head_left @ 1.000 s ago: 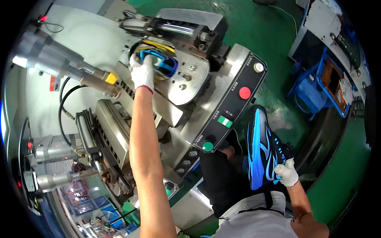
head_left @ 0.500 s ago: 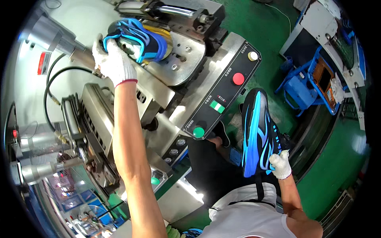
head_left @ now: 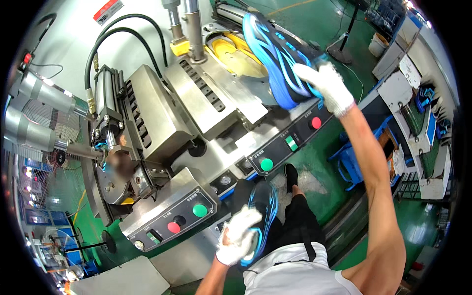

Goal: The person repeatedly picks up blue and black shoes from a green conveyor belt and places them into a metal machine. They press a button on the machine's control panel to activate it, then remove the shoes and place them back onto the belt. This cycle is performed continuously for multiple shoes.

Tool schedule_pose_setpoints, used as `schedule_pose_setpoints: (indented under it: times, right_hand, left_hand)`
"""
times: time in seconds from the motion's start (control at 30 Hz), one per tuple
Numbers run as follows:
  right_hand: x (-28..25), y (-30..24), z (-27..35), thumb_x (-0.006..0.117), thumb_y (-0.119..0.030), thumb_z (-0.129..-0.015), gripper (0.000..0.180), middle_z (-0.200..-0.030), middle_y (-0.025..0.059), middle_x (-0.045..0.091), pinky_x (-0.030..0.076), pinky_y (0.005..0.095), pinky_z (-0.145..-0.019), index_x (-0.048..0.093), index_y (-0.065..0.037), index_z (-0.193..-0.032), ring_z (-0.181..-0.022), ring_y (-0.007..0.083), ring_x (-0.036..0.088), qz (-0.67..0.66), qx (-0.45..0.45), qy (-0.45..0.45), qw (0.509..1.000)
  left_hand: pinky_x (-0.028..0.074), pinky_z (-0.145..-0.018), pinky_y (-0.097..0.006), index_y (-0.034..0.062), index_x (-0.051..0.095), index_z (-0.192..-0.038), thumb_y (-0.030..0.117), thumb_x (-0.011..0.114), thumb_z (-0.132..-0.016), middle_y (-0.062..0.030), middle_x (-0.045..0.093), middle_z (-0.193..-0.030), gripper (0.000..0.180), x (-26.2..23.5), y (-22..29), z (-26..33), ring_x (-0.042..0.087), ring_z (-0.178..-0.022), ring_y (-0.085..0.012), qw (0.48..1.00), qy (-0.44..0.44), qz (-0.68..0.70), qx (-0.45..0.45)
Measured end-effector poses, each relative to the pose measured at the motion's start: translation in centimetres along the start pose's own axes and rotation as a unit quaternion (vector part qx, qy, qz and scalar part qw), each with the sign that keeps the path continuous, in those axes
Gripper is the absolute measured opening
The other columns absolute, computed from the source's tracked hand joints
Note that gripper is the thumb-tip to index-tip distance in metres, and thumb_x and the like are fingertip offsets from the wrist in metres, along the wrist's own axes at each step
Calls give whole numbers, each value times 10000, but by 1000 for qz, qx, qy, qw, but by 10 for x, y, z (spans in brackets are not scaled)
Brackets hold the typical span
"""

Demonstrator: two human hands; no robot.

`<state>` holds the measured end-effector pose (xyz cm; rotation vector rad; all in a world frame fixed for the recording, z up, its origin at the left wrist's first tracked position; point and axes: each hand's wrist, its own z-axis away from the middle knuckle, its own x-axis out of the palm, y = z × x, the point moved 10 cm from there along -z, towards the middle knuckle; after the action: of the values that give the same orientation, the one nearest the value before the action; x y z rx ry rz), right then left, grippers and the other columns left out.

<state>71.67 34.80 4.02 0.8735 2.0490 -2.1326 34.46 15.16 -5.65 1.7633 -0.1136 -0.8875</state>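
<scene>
My left hand [head_left: 240, 237], in a white knit glove, is closed on the collar of a black-and-blue sneaker [head_left: 266, 209] in front of my waist. The sneaker's toe points away from me. Farther off to the right, my gloved right hand [head_left: 330, 87] grips a second sneaker [head_left: 278, 64] by its heel end, sole turned to the left. This shoe is above the machine's station, beside a yellow sole-shaped mould [head_left: 235, 55] set in a metal plate. The shoe covers part of that plate; whether they touch I cannot tell.
A control panel [head_left: 275, 147] with red and green buttons edges the station; a second panel [head_left: 172, 221] is at the left. A metal cylinder rod [head_left: 193, 34] stands beside the mould. Behind my right arm are a blue stool [head_left: 346, 164] and a shelved rack [head_left: 418, 142].
My left hand has pulled its sneaker off the machine and back to my waist. My right hand has carried the other sneaker from my right side up over the mould. The view has shifted left.
</scene>
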Motion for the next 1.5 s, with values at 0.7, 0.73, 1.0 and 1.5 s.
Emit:
schedule_pose_setpoints:
  times: [0.7, 0.73, 1.0, 1.5]
  right_hand:
    - [161, -57, -79, 701, -444, -923, 745, -1373, 316, 644, 500, 452, -1105, 534, 88, -1417, -1265, 412, 651, 189, -190, -19, 963]
    - [149, -56, -26, 711, -383, -936, 711, -1442, 308, 598, 475, 462, -1146, 525, 59, -1462, -1321, 408, 616, 253, -344, 99, 899]
    - [237, 69, 179, 744, -415, -898, 889, -1713, 241, 275, 173, 576, -1311, 377, -37, -1614, -1585, 476, 243, 377, -338, -123, 854]
    - [66, 113, 439, 900, -500, -762, 1329, -1687, 342, 233, 222, 416, -1311, 116, 96, -1653, -1594, 430, 251, 126, 23, -118, 985]
  left_hand:
    - [470, -1150, -486, 25, 703, -1275, 63, 631, -894, -222, 690, -1296, 389, -8, -80, 71, 648, -1250, -401, 988, 74, 107, -78]
    - [471, -1145, -477, 27, 699, -1279, 56, 630, -887, -222, 682, -1302, 399, -6, -74, 69, 642, -1254, -397, 987, 76, 127, -61]
    - [478, -1111, -444, 25, 678, -1285, 44, 616, -837, -196, 668, -1302, 453, 16, -58, 70, 631, -1243, -365, 991, 47, 89, -91]
    - [482, -1050, -392, 15, 655, -1242, -59, 695, -840, -152, 633, -1208, 410, 98, 92, -26, 630, -1139, -295, 988, 99, 22, 114]
